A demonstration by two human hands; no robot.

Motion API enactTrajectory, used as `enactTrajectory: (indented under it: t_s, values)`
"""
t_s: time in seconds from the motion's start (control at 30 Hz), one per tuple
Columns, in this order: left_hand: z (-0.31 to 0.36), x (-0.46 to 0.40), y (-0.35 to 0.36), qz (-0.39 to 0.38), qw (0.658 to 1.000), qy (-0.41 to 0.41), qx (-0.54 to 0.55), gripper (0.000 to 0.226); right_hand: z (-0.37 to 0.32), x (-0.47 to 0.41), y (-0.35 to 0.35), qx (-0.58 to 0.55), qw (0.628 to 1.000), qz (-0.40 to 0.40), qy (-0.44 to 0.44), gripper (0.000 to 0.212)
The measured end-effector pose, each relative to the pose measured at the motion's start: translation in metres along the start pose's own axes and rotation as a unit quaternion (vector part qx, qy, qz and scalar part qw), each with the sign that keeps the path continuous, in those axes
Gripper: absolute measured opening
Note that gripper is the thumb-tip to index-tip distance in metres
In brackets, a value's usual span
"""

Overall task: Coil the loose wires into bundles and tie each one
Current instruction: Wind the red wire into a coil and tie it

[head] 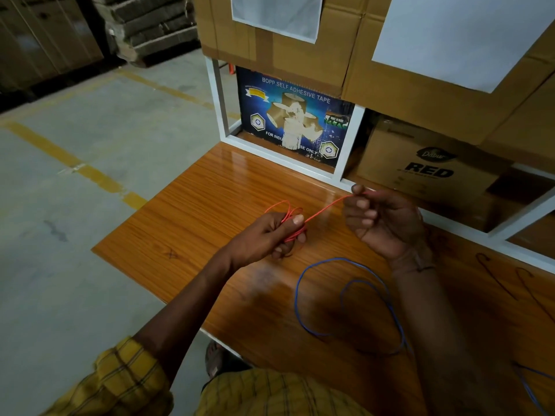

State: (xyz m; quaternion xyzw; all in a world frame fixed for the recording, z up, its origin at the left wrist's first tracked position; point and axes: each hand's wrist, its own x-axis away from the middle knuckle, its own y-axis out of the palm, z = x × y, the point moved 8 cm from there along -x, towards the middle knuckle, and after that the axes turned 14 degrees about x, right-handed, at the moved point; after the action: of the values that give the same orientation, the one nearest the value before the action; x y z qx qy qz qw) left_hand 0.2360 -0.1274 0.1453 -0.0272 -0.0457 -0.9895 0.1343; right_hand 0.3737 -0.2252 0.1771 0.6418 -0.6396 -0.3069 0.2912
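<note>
My left hand (267, 235) grips the red wire (322, 212) coil over the table (186, 211); its free end runs up-right to my right hand (381, 220), pinched at fingertips. I'd wrap w/ the right. Blue wire (303, 277) lies loose nearer me.

Your left hand (267, 235) covers most of the red wire (326, 209) coil, so the number of loops cannot be told. The red wire's far end vanishes inside your right hand (381, 220). The blue wire (345, 298) passes under your right forearm and runs off the frame's lower right edge. The tape box (292, 121) lettering is partly hidden by the white shelf frame (279, 153).
</note>
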Motion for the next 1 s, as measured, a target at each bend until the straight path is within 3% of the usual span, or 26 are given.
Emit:
enactTrajectory:
  t_s: [0.1,0.17,0.23,0.37,0.43,0.5,0.53,0.63,0.7,0.77,0.87,1.0]
  values:
    - [-0.004,0.000,0.003,-0.003,1.000,-0.006,0.026,0.050,-0.011,-0.003,-0.006,-0.076,0.994,0.004,-0.081,0.034]
    - [-0.006,0.001,0.007,-0.010,0.999,-0.011,0.048,0.049,-0.020,-0.002,-0.012,-0.044,0.990,0.035,-0.126,0.027]
    - [-0.006,0.001,0.012,-0.026,0.997,-0.009,0.067,0.049,-0.030,-0.001,-0.021,-0.008,0.983,0.086,-0.160,0.022]
    - [0.000,0.002,0.017,-0.046,0.991,0.002,0.127,0.052,-0.046,0.004,-0.065,-0.046,0.949,0.240,-0.200,0.019]
    - [0.006,0.002,0.019,-0.057,0.982,0.018,0.179,0.052,-0.042,0.009,-0.089,-0.008,0.930,0.306,-0.203,0.017]
    - [0.013,0.002,0.019,-0.059,0.966,0.036,0.249,0.050,-0.024,0.014,-0.108,0.105,0.914,0.356,-0.162,0.010]
    - [0.016,0.001,0.018,-0.051,0.956,0.044,0.286,0.050,-0.009,0.018,-0.116,0.196,0.893,0.386,-0.123,0.011]
    - [0.028,-0.005,0.009,-0.016,0.917,0.076,0.391,0.048,0.040,0.029,-0.122,0.458,0.779,0.425,-0.049,0.012]
    - [0.031,-0.011,-0.001,0.020,0.890,0.098,0.446,0.044,0.072,0.030,-0.104,0.553,0.725,0.408,-0.050,0.017]
    - [0.025,-0.016,-0.014,0.075,0.888,0.106,0.442,0.040,0.092,0.026,-0.067,0.665,0.654,0.350,-0.080,0.024]
    - [0.018,-0.018,-0.026,0.153,0.953,0.098,0.244,0.038,0.097,0.018,0.003,0.795,0.534,0.240,-0.159,0.032]
    - [0.007,-0.016,-0.013,0.148,0.987,0.063,0.019,0.035,0.068,0.013,0.056,0.838,0.470,0.207,-0.186,0.036]
